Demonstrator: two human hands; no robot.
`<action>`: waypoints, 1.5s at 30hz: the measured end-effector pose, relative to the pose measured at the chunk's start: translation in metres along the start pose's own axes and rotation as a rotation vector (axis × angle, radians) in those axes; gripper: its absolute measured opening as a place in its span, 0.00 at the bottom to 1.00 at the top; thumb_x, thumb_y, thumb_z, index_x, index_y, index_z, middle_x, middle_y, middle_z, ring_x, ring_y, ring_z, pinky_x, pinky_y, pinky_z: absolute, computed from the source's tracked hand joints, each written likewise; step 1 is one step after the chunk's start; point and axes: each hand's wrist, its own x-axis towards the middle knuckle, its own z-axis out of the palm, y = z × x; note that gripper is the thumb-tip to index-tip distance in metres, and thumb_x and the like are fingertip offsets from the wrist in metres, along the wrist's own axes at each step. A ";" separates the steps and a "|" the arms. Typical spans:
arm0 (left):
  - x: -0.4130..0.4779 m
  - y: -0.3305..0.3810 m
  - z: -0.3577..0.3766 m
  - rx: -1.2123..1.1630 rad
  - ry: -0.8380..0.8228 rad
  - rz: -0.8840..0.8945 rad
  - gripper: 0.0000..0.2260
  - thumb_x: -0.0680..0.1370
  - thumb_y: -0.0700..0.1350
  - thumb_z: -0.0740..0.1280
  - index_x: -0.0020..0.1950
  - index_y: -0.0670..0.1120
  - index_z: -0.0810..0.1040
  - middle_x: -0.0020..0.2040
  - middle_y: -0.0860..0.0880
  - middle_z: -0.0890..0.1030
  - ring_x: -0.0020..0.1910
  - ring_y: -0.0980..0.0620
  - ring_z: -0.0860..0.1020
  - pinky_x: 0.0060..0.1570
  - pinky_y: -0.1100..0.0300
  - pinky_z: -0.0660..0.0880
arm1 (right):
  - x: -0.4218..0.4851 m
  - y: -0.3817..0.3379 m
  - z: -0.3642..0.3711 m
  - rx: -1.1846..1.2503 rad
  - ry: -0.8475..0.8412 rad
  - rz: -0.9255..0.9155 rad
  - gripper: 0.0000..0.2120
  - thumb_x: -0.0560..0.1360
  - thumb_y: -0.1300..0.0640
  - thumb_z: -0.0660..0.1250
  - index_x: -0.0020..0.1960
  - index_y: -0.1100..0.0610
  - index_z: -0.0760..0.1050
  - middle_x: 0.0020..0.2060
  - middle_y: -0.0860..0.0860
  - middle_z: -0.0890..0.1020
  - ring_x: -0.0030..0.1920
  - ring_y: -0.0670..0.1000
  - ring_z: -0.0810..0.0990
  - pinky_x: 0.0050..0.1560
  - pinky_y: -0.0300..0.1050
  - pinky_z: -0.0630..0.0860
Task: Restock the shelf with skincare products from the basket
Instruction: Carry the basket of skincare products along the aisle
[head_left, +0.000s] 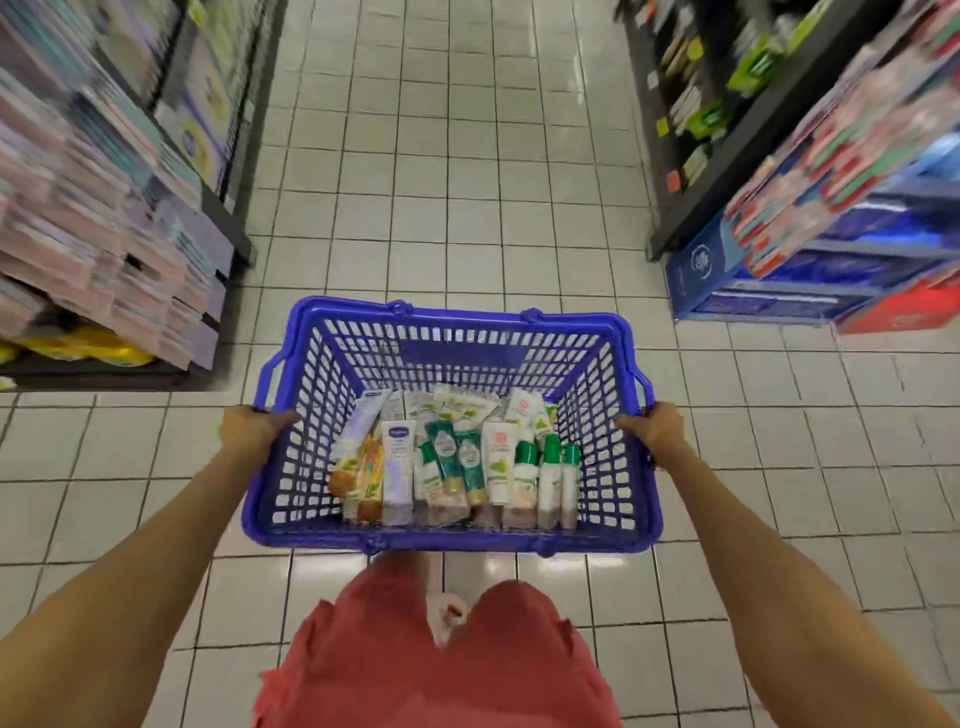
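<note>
Gripping opposite side rims of a blue perforated plastic shopping basket (457, 543): left hand (249, 431) and right hand (652, 428), fingers (280, 419) curled over the rim and clamped on it. Between the two grips, low in the basket, a packed heap of white, green and lilac skincare tubes and boxes (452, 462), none lifted out. Beyond the fingertips, white tiled aisle floor (467, 156); well outside either hand, blurred stocked shelving (104, 208) on both sides. Judged stage: carrying only; restocking not yet begun, whole load left to shelve.
</note>
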 end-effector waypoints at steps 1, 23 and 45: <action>0.012 0.011 0.003 -0.027 -0.023 -0.023 0.19 0.68 0.39 0.74 0.53 0.31 0.76 0.53 0.32 0.79 0.48 0.39 0.78 0.46 0.50 0.72 | 0.009 -0.011 -0.001 0.027 -0.011 0.033 0.19 0.67 0.60 0.75 0.50 0.72 0.75 0.50 0.66 0.80 0.47 0.62 0.79 0.44 0.53 0.74; 0.248 0.424 0.131 -0.109 -0.153 -0.027 0.19 0.66 0.34 0.74 0.55 0.32 0.76 0.55 0.33 0.79 0.42 0.44 0.75 0.43 0.52 0.74 | 0.361 -0.289 -0.064 0.299 -0.020 0.231 0.17 0.63 0.63 0.76 0.46 0.63 0.71 0.53 0.65 0.79 0.52 0.62 0.78 0.57 0.62 0.75; 0.463 0.852 0.329 -0.111 -0.153 -0.135 0.13 0.67 0.35 0.74 0.47 0.33 0.75 0.48 0.34 0.79 0.31 0.44 0.72 0.32 0.56 0.71 | 0.768 -0.605 -0.189 0.232 0.061 0.098 0.15 0.64 0.61 0.76 0.45 0.63 0.74 0.45 0.60 0.80 0.43 0.58 0.81 0.45 0.54 0.79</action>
